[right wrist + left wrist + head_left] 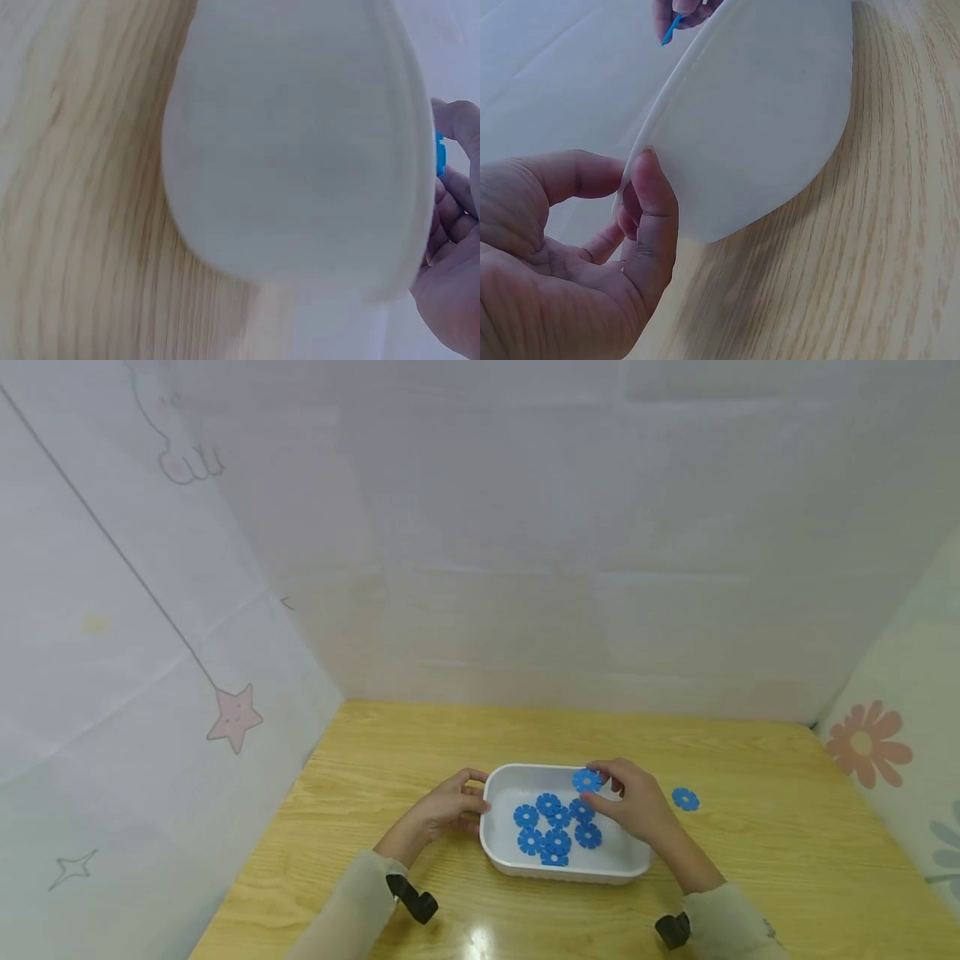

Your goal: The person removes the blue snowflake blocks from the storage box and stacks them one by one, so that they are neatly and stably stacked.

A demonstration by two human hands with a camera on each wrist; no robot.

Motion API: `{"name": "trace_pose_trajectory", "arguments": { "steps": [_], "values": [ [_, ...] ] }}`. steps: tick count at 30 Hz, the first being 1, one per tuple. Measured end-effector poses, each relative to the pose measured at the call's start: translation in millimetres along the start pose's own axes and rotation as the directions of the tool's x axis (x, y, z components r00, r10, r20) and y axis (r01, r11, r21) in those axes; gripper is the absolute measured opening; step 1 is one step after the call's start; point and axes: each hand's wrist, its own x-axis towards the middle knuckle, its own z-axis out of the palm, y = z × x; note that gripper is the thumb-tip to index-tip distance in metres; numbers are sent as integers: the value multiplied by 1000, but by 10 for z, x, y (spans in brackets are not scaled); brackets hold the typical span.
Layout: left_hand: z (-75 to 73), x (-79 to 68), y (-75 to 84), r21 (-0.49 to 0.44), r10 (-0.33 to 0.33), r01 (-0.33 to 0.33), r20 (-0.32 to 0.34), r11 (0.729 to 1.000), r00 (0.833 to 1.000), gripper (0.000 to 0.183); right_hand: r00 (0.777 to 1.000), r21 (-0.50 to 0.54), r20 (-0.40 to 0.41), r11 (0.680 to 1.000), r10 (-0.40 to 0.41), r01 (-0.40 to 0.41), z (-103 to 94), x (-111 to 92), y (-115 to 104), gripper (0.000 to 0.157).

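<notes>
A white plastic tub [566, 874] with rounded corners sits on the table, several blue notched snowflake discs [557, 842] lying in it, some overlapping. My left hand [446, 807] pinches the tub's left rim between thumb and fingers, as the left wrist view shows on the tub wall [765, 112]. Over the tub's far right part, my right hand [636, 800] pinches one blue disc [587, 780] between thumb and fingertips. In the right wrist view the tub wall [292, 150] hides part of that hand [459, 292]; only an edge of the held disc [440, 154] shows.
One more blue disc [685, 799] lies on the wooden table [360, 760], to the right of the tub. A pale cloth backdrop [525, 568] stands behind the table and along both sides. Black camera mounts [412, 900] sit on both wrists.
</notes>
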Motion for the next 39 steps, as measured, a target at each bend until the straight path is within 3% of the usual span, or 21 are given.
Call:
{"name": "trace_pose_trajectory", "arguments": {
  "steps": [5,14,27,39],
  "values": [
    [0,-1,4,-3,1,-1,3,1000,1000,57,1000,-25,-16,1000,-12,12,-141,-77,157,43],
    [1,7,-3,-2,-1,1,4,1000,1000,57,996,-59,-59,996,64,-68,-383,-218,434,44],
    [3,-4,4,7,-2,2,0,1000,1000,56,981,-22,-82,983,178,-181,-625,-341,879,51],
    [-1,1,7,7,-9,9,-4,1000,1000,56,967,-30,-7,966,255,-255,-648,-358,1222,60]
  ]
}}
